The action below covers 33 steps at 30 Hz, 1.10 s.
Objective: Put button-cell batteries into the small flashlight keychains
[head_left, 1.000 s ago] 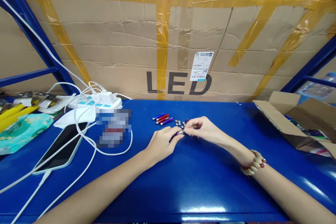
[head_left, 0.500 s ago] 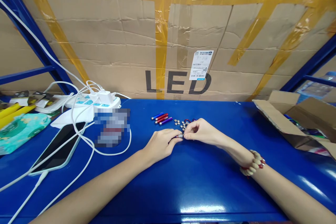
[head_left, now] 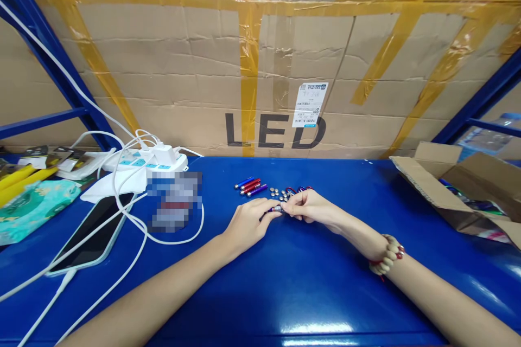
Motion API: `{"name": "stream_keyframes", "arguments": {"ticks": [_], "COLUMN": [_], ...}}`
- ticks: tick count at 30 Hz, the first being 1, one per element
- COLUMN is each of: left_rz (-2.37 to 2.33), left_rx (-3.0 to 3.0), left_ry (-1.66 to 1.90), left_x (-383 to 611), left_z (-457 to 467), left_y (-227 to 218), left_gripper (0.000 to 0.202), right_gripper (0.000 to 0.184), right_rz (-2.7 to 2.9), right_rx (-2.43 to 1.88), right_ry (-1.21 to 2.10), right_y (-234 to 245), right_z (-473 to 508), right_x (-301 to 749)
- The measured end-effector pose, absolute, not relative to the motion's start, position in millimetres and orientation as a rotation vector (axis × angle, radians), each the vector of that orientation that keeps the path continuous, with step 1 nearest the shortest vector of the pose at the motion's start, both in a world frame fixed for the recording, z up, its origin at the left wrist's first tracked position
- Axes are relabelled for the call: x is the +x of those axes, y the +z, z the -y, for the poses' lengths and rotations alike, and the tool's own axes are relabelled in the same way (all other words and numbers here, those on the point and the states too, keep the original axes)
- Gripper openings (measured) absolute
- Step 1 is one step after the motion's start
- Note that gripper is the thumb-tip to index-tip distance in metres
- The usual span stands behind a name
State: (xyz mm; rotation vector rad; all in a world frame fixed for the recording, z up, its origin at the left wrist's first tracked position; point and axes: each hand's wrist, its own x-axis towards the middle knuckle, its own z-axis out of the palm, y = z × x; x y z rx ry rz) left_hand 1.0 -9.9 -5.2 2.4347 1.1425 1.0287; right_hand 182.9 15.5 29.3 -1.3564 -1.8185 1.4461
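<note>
My left hand [head_left: 253, 223] pinches a small dark purple penlight [head_left: 277, 209] with a pale label, held level just above the table. At the penlight's right end, the thumb and fingers of my right hand [head_left: 303, 207] are pressed together; whatever is between them is hidden. Several silver button cells [head_left: 277, 193] lie loose right behind my hands. To their left rest several slim metal penlights, among them a blue one [head_left: 244, 182], a red one [head_left: 250, 186] and a purple one [head_left: 257, 190]. Part of a red and blue group of small things [head_left: 302, 190] shows beyond my right hand.
An open cardboard box [head_left: 431, 187] with small items stands at the right. On the left lie a phone [head_left: 95, 233], white cables [head_left: 134, 214], a power strip [head_left: 171, 161] and a teal packet [head_left: 38, 209]. A big carton [head_left: 195, 76] backs the blue table [head_left: 252, 287].
My right hand has lowered slightly and its fingers have closed in on the penlight's end. My left hand keeps its hold. The whole view has shifted a little.
</note>
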Motion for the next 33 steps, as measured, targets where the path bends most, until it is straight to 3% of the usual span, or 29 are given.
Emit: {"name": "stream_keyframes", "arguments": {"ticks": [9, 15, 20, 27, 33], "left_rz": [-1.205, -1.301, -1.294, -1.170, -1.071], "left_rx": [2.318, 2.222, 2.241, 2.343, 2.302], "left_ry": [0.957, 0.972, 0.973, 0.921, 0.855], "left_x": [4, 5, 5, 2, -1], "left_z": [15, 13, 10, 6, 7], "left_y": [7, 7, 3, -2, 1], "left_gripper": [0.025, 0.026, 0.027, 0.023, 0.018], "right_gripper": [0.039, 0.035, 0.020, 0.022, 0.022], "right_rz": [1.816, 1.869, 2.128, 2.392, 2.459], "right_rx": [-1.242, -1.015, -0.838, -0.789, -0.772], "right_ry": [1.293, 0.886, 0.454, -0.084, -0.120], "right_y": [28, 21, 21, 24, 21], "right_z": [-15, -20, -21, -16, -16], "right_x": [180, 180, 189, 196, 195]}}
